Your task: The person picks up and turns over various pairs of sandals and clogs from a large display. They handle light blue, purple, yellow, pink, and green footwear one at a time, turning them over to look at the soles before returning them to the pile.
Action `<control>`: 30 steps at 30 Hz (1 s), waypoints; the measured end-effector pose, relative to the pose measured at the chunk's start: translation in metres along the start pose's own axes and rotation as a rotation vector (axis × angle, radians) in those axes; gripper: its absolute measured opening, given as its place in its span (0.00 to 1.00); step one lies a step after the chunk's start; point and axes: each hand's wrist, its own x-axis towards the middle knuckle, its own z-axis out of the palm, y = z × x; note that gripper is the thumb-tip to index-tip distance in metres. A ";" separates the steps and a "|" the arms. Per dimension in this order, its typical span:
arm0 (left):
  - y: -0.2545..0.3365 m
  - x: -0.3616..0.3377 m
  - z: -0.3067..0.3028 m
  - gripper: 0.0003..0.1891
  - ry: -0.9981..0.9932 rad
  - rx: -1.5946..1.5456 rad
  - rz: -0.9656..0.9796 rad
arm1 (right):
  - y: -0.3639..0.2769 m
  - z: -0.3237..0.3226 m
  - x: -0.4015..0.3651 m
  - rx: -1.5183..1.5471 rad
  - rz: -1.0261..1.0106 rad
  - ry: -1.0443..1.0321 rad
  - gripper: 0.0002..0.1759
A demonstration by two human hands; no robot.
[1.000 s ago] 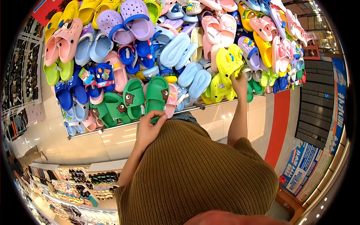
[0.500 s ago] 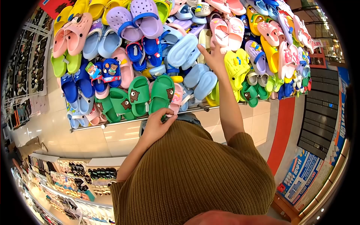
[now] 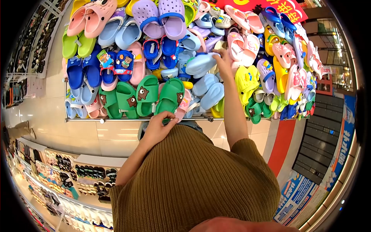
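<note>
Along the far left, dark shoes [image 3: 29,50] are hung in rows on a wall rack, and below them part of another person's trouser leg [image 3: 17,132] can be seen. Lower down, rows of shoes are set out on long shelves [image 3: 102,160].

At the left end of the display table, lime green clogs [image 3: 70,47] are placed beneath pink clogs [image 3: 77,17], with dark blue slippers [image 3: 92,73] just below. Next to these, small blue sandals [image 3: 124,66] with a bear badge are seen, and purple clogs [image 3: 146,16] are propped higher up. Along the front edge, green slippers [image 3: 147,101] with brown bear faces are lined up side by side.

By the lower end of the rightmost of these, the left hand [image 3: 157,127] is held low against the front edge, its fingers loosely bent; whether anything is gripped by it cannot be told. Near the middle of the pile, a pale blue slipper [image 3: 200,65] is held at its right end between the thumb and fingers of the right hand [image 3: 224,66]. Beneath it, a matching pale blue pair [image 3: 212,96] is laid at a slant.

To the right of the right forearm, bright yellow clogs [image 3: 246,83] are stacked. Farther right, a red strip [image 3: 283,141] is laid on the floor, and beyond it dark panels [image 3: 319,127] and a blue poster [image 3: 295,199] are seen.
</note>
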 end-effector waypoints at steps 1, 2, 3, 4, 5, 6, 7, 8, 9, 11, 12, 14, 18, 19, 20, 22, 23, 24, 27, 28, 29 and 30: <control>0.001 0.002 -0.001 0.13 -0.008 0.004 0.001 | 0.013 -0.007 -0.004 0.009 0.036 0.030 0.25; 0.003 0.003 -0.001 0.14 -0.019 0.008 0.000 | 0.022 -0.011 -0.010 0.018 0.074 0.062 0.23; 0.006 0.004 -0.001 0.14 -0.036 0.014 -0.025 | 0.023 -0.014 -0.017 0.074 0.154 0.067 0.22; 0.009 0.006 -0.002 0.14 -0.057 0.022 -0.051 | 0.021 -0.015 -0.022 0.048 0.200 0.055 0.22; 0.010 0.007 -0.002 0.14 -0.081 0.032 -0.078 | 0.020 -0.016 -0.028 0.024 0.247 0.046 0.21; 0.008 0.007 -0.001 0.14 -0.084 0.028 -0.051 | 0.019 -0.017 -0.032 0.001 0.297 0.040 0.21; 0.005 0.009 0.001 0.14 -0.088 0.025 -0.023 | 0.022 -0.016 -0.033 0.001 0.304 0.078 0.21; 0.003 0.009 0.002 0.14 -0.094 0.022 0.005 | 0.023 -0.017 -0.033 -0.014 0.389 0.104 0.22; 0.003 0.010 0.003 0.14 -0.105 0.023 0.000 | 0.014 -0.012 -0.036 -0.030 0.476 0.132 0.23; 0.003 0.011 0.003 0.14 -0.121 0.026 -0.007 | 0.016 -0.015 -0.036 -0.028 0.578 0.116 0.27; 0.003 0.011 0.003 0.14 -0.119 0.029 -0.007 | 0.015 -0.021 -0.031 -0.024 0.647 0.049 0.27; 0.003 0.008 0.002 0.14 -0.117 0.036 -0.011 | 0.013 -0.031 -0.023 -0.014 0.789 -0.087 0.27; 0.001 0.006 0.004 0.14 -0.117 0.017 -0.012 | 0.022 -0.039 -0.004 -0.064 0.922 -0.302 0.22; 0.005 0.006 0.003 0.14 -0.115 0.013 -0.016 | 0.018 -0.039 0.000 -0.155 0.927 -0.326 0.22; 0.007 0.004 0.003 0.15 -0.113 0.009 -0.024 | 0.015 -0.039 -0.001 -0.232 0.867 -0.328 0.22; 0.002 0.002 0.004 0.14 -0.099 0.005 -0.004 | 0.001 -0.031 -0.009 -0.385 0.737 -0.335 0.23; 0.000 0.003 0.004 0.14 -0.085 0.002 0.006 | -0.005 -0.026 -0.014 -0.442 0.659 -0.290 0.24; 0.001 0.001 0.004 0.13 -0.087 -0.019 -0.021 | -0.021 -0.017 -0.025 -0.515 0.564 -0.250 0.23; 0.002 0.002 0.003 0.12 -0.086 -0.089 -0.058 | -0.004 -0.024 -0.040 -0.741 0.114 -0.216 0.19; -0.004 0.003 0.006 0.12 -0.075 -0.125 -0.044 | -0.030 -0.022 -0.052 -0.765 0.073 -0.188 0.18; -0.007 0.003 0.009 0.12 -0.064 -0.161 -0.031 | -0.054 -0.020 -0.063 -0.790 0.032 -0.160 0.17; -0.006 0.005 0.009 0.12 -0.059 -0.277 -0.057 | -0.072 -0.017 -0.073 -0.761 -0.026 -0.069 0.16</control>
